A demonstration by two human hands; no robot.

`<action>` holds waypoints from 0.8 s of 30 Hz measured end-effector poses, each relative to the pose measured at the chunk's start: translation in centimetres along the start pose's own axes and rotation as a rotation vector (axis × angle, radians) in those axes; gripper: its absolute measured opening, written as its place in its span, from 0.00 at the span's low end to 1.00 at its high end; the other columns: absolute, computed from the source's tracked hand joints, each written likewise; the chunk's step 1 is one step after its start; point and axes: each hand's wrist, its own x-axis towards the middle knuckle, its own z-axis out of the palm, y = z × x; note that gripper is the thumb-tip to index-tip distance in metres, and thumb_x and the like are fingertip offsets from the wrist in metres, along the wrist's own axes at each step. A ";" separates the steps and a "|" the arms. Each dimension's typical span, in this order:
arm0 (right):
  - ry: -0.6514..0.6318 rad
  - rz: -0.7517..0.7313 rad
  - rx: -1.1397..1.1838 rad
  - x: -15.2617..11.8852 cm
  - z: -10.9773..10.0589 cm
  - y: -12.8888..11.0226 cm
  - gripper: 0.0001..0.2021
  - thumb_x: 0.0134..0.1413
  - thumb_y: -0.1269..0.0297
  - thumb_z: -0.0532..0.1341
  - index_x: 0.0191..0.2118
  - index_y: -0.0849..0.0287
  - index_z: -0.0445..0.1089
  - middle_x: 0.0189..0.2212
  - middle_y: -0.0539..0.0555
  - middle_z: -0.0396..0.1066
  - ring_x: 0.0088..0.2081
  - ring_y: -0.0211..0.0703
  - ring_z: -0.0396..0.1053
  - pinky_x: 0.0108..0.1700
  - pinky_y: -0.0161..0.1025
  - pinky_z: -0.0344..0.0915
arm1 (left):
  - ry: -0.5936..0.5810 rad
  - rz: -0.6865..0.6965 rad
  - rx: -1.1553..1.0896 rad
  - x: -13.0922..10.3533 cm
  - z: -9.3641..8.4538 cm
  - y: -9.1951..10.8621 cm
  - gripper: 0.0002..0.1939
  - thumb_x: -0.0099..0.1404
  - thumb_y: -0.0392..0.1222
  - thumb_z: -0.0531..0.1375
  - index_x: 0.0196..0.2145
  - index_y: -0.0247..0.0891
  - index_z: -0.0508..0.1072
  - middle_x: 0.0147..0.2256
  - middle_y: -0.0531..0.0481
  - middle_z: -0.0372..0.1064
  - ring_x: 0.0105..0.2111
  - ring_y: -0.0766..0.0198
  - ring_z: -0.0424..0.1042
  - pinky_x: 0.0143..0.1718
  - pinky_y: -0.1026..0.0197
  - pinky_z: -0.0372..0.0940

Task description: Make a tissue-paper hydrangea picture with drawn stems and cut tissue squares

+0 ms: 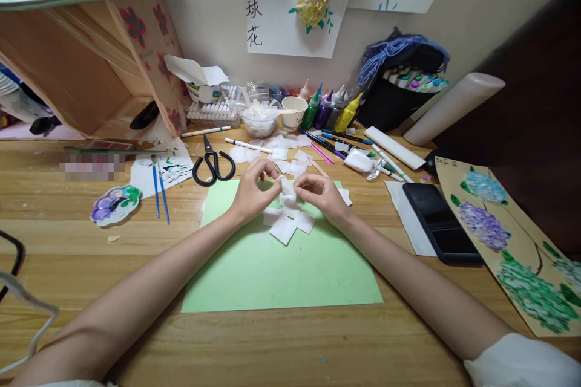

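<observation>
My left hand (258, 189) pinches the left side of a small white paper piece (285, 185). At its right side my right hand (322, 195) is closed, thumb against forefinger; its fingertips touch or nearly touch the paper's edge. Below the hands, several white paper squares (284, 230) lie spread in a cluster on a light green sheet (281, 281). The inner fingers of both hands are partly hidden.
Black-handled scissors (213, 163) lie left of the green sheet, near a paint palette (116, 204) and two blue brushes (160, 193). Behind stand a paper cup (294, 115) and paint bottles (348, 112). A black phone (440, 224) rests at right.
</observation>
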 end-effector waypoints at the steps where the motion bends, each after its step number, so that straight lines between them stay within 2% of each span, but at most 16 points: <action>1: -0.004 0.002 0.001 0.0 0.0 0.0 0.12 0.43 0.56 0.64 0.26 0.60 0.67 0.25 0.50 0.64 0.26 0.36 0.59 0.27 0.34 0.56 | 0.000 -0.001 0.002 0.0 0.0 0.0 0.06 0.57 0.33 0.57 0.26 0.39 0.62 0.31 0.51 0.63 0.34 0.64 0.63 0.33 0.62 0.57; 9: -0.058 0.010 0.008 0.1 -0.2 0.2 0.11 0.43 0.57 0.65 0.26 0.61 0.67 0.25 0.50 0.65 0.26 0.36 0.61 0.29 0.35 0.57 | -0.004 -0.018 0.050 0.0 0.1 0.0 0.05 0.58 0.35 0.57 0.27 0.39 0.62 0.31 0.51 0.63 0.34 0.64 0.63 0.33 0.62 0.57; 14: 0.037 0.004 0.053 0.1 -0.1 0.1 0.11 0.44 0.57 0.65 0.26 0.60 0.67 0.24 0.49 0.65 0.26 0.35 0.61 0.28 0.34 0.58 | 0.048 0.004 0.145 -0.3 0.3 0.3 0.06 0.58 0.39 0.59 0.32 0.39 0.64 0.33 0.51 0.63 0.32 0.64 0.62 0.34 0.61 0.59; 19: 0.064 -0.030 0.071 -0.1 0.1 0.2 0.11 0.45 0.57 0.64 0.27 0.60 0.69 0.25 0.50 0.68 0.28 0.37 0.64 0.31 0.35 0.60 | -0.119 0.163 0.214 -0.8 0.7 0.5 0.05 0.59 0.40 0.58 0.35 0.39 0.69 0.34 0.48 0.68 0.36 0.61 0.66 0.38 0.59 0.62; 24: 0.086 -0.024 0.070 -0.1 0.2 0.0 0.10 0.45 0.58 0.64 0.26 0.60 0.69 0.25 0.50 0.68 0.28 0.37 0.64 0.31 0.34 0.60 | -0.113 0.164 0.217 -1.0 0.8 0.2 0.07 0.60 0.41 0.58 0.36 0.38 0.73 0.35 0.45 0.70 0.36 0.61 0.68 0.37 0.59 0.63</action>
